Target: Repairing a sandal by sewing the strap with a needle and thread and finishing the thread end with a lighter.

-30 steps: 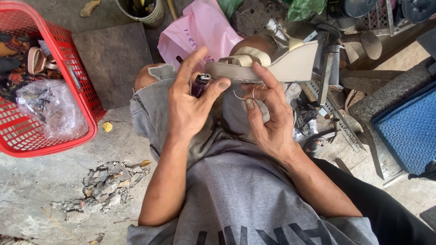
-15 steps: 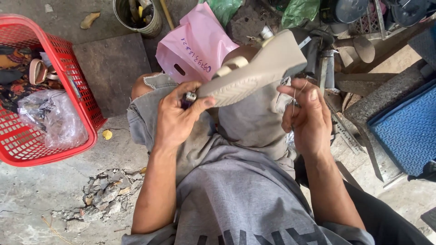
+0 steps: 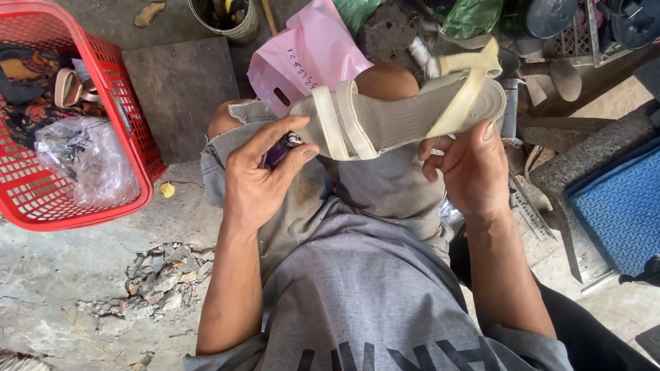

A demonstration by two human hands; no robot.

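Sandal: a beige flat sandal with cream straps (image 3: 392,120) is held above the lap, just above the middle of the view, footbed turned up toward the camera.
Long axis: it runs from about 9 o'clock to 3 o'clock, tilted slightly so the 3 o'clock end sits higher.
Toe end: two cream bands cross the footbed at the 9 o'clock end.
Heel end: the cream ankle strap loops up at the 3 o'clock end.
Left hand: the left hand (image 3: 258,175) is seen at 9 o'clock of the sandal, fingers curled and closed around a small purple object with a metal tip (image 3: 280,150); the thumb tip is pressed against the toe end of the sole.
Right hand: the right hand (image 3: 467,165) is placed under the heel end at 4 o'clock, fingers bent and clasped on the sole edge, the thumb laid along the rim.
Lap: grey shorts (image 3: 302,199) and a bare knee (image 3: 385,79) are seen directly behind the sandal.
Pink bag: a pink plastic bag (image 3: 309,58) lies at 11 o'clock of the sandal, just beyond the knee.
Basket: a red plastic mesh basket (image 3: 134,148) stands well apart at 9 o'clock, holding a clear plastic bag (image 3: 86,168) and other footwear.
Mat: a blue textured mat (image 3: 619,206) lies at 3 o'clock.
Ground: cracked concrete (image 3: 158,278) is seen at 7 o'clock.
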